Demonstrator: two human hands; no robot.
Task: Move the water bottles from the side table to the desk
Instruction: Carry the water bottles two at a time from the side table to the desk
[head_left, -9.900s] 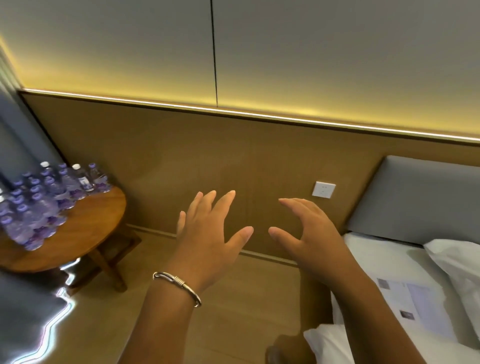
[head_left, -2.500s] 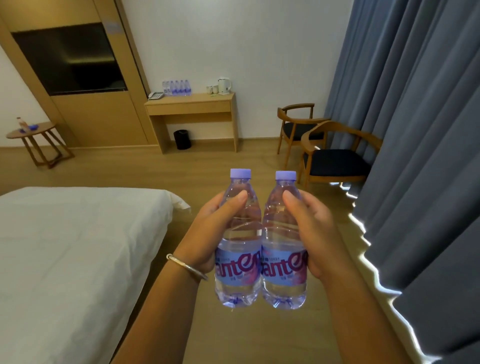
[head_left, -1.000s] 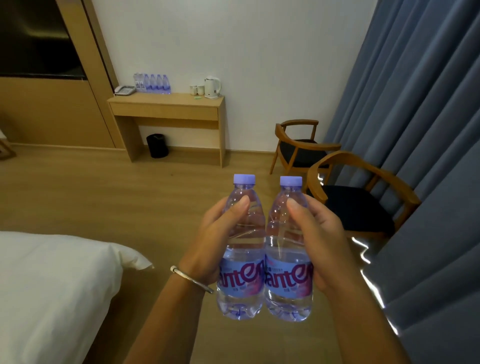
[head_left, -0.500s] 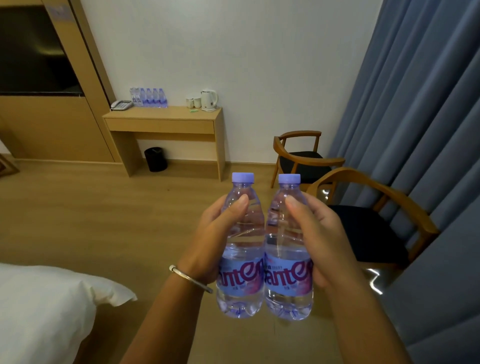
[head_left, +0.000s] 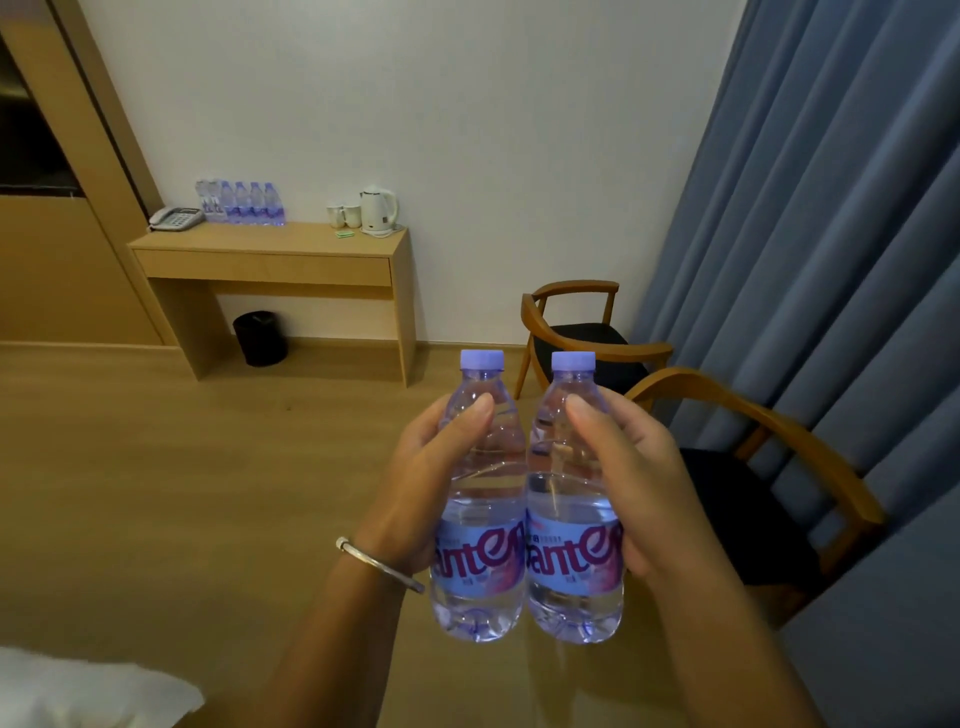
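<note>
My left hand (head_left: 423, 480) grips one clear water bottle (head_left: 483, 566) with a purple cap and purple label. My right hand (head_left: 641, 483) grips a second bottle (head_left: 574, 571) of the same kind. Both bottles are upright, side by side and touching, in front of my chest. The wooden desk (head_left: 270, 260) stands against the far wall, ahead and to the left. A row of several bottles (head_left: 244, 203) stands at its back left. The side table is out of view.
On the desk are a telephone (head_left: 175, 218), two cups (head_left: 344, 215) and a white kettle (head_left: 378, 209). A black bin (head_left: 260, 338) sits under it. Two wooden armchairs (head_left: 576, 332) (head_left: 753, 499) stand at the right by blue curtains (head_left: 831, 234). A bed corner (head_left: 78, 696) shows at lower left.
I have moved across the room toward the desk, which looks larger and nearer. The bed has slid almost out of view. Both hands keep the same hold on the bottles.
</note>
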